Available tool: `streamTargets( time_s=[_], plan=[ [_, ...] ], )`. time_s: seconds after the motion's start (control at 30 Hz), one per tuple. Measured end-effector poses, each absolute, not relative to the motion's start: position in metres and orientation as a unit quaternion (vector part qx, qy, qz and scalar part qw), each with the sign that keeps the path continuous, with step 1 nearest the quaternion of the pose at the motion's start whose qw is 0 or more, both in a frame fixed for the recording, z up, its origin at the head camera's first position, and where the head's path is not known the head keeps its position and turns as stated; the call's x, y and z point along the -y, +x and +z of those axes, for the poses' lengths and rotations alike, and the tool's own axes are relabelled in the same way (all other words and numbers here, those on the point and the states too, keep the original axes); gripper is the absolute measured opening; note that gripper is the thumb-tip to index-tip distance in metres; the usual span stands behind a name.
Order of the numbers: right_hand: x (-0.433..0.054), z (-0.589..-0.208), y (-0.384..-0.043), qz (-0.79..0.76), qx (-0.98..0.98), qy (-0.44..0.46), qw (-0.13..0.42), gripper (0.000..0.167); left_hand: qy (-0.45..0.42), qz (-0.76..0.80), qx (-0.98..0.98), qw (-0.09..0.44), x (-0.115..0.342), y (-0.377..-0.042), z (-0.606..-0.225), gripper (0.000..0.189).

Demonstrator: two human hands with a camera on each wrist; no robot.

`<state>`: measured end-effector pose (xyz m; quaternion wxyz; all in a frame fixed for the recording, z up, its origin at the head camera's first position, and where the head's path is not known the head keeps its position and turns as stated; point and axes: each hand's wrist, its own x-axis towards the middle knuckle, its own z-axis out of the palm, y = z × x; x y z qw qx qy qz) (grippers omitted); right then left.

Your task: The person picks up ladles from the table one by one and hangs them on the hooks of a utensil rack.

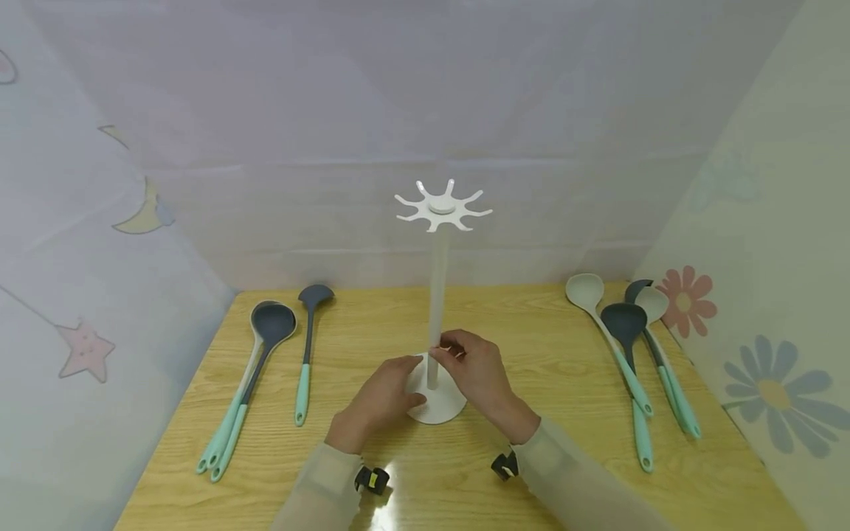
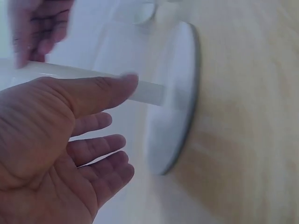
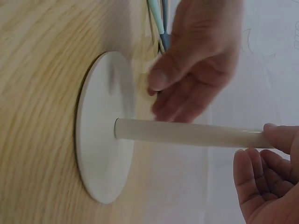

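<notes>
A white utensil stand [image 1: 438, 287] stands upright mid-table, with a round base, a pole and a ring of hooks on top. My right hand [image 1: 481, 376] pinches the lower pole between thumb and fingers, as the right wrist view shows. Close to the pole's left side is my left hand [image 1: 380, 402], its thumb and fingers apart and loosely bent. In the left wrist view that hand [image 2: 51, 135] is beside the pole just above the base [image 2: 168, 135]; whether its thumb touches the pole is unclear. No utensil hangs on the hooks [image 1: 443, 208].
On the left lie a dark ladle [image 1: 274, 324] stacked on a pale one, and a dark turner [image 1: 315, 295]. At right are a pale spoon [image 1: 586, 291], a dark ladle [image 1: 624, 321] and further utensils, all with mint handles. A draped backdrop [image 1: 332, 221] closes off the table's back edge.
</notes>
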<state>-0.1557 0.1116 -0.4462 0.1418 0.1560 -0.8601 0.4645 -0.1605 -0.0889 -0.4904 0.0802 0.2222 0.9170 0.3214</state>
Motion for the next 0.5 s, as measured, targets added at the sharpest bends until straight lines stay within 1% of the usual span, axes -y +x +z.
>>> streamTargets(
  time_s=[0.07,0.23,0.33,0.5],
  plan=[
    [-0.117,-0.449,-0.156,0.461,0.861,0.158,0.144,0.019,0.215,0.336,-0.914,0.074,0.088,-0.161,-0.482,0.06],
    [-0.136,-0.456,-0.157,0.441,0.873,0.144,0.15,0.018,0.197,0.385,-0.901,0.038,0.084,-0.159,-0.459,0.054],
    [-0.152,-0.461,-0.157,0.423,0.883,0.131,0.155,0.014,0.193,0.433,-0.88,0.016,0.079,-0.156,-0.448,0.055],
    [-0.188,-0.47,-0.167,0.385,0.901,0.105,0.169,0.012,0.212,0.494,-0.843,-0.01,0.07,-0.155,-0.43,0.055]
  ],
)
